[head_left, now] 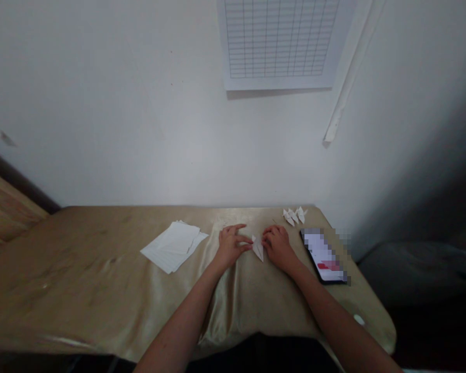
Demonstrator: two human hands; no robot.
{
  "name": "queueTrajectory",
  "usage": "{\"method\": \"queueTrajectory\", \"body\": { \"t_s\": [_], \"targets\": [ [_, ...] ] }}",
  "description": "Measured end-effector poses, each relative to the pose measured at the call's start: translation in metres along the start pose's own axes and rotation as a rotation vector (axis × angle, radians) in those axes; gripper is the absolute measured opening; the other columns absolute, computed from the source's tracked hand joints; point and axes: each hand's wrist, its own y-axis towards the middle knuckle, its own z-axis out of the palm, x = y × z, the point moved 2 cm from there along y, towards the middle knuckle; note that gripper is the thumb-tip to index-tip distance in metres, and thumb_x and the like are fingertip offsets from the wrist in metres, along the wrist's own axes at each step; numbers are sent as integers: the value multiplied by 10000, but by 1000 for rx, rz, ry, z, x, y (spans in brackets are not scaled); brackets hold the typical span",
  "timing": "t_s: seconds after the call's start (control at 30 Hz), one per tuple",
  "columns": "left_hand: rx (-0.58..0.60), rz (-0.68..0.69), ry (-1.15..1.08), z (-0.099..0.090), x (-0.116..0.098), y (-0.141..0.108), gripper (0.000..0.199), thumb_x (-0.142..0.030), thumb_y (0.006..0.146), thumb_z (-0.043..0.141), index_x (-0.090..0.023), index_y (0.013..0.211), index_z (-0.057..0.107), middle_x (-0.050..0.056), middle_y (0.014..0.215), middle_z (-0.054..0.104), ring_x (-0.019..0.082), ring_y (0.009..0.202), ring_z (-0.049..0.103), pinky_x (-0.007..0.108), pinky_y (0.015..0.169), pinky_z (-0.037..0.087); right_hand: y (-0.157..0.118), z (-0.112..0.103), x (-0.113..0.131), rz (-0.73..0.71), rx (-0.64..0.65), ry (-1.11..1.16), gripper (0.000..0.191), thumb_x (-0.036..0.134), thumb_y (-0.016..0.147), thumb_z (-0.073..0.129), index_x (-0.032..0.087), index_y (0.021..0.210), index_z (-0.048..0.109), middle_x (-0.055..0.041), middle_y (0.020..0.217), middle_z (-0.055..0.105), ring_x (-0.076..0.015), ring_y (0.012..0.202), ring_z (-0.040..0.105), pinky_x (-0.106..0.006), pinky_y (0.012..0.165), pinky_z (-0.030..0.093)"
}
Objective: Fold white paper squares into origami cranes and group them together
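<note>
A small folded white paper [258, 248], narrow and pointed at its lower end, is between my two hands over the table. My left hand [231, 243] pinches its left edge between thumb and index finger, with the other fingers stretched away. At the opposite edge, my right hand [276, 243] has its fingers curled in and their tips on the paper. The right fingertips are partly hidden, so their exact grip is hard to see. To the left lies a stack of white paper sheets [171, 248], loosely fanned.
Three folded paper figures [294, 215] sit in a row at the back right. A phone [323, 256] with a lit, partly blurred screen lies beside my right forearm. The table [101, 290] has a wrinkled gold cloth and meets the wall, where a printed grid sheet [277, 83] hangs.
</note>
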Motion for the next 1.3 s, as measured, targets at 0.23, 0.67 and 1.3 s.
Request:
{"method": "queueTrajectory", "body": {
  "t_s": [0.23,0.67,1.3],
  "targets": [
    [6,-20,-3,3,2,-1,152,-300,721,863,-379,844,820,-8,1417,617,303,1301,498,589,1162,286,0,-3,3,-10,13,11,123,126,858,614,227,878,681,-101,1091,643,-298,1126,483,-500,1039,373],
    [-23,-57,22,6,-4,-3,90,-278,731,854,-314,796,802,16,1397,623,317,1301,484,635,1167,229,-1,2,3,-31,32,30,107,138,873,606,222,889,670,-93,1093,640,-289,1136,480,-503,1064,366],
    [59,-197,100,2,-17,-3,46,-308,769,825,-290,755,784,-30,1434,593,302,1351,433,660,1188,160,-2,-1,11,11,89,-65,69,255,897,619,213,921,669,-85,1101,636,-265,1131,489,-464,1081,339]
  ]
}}
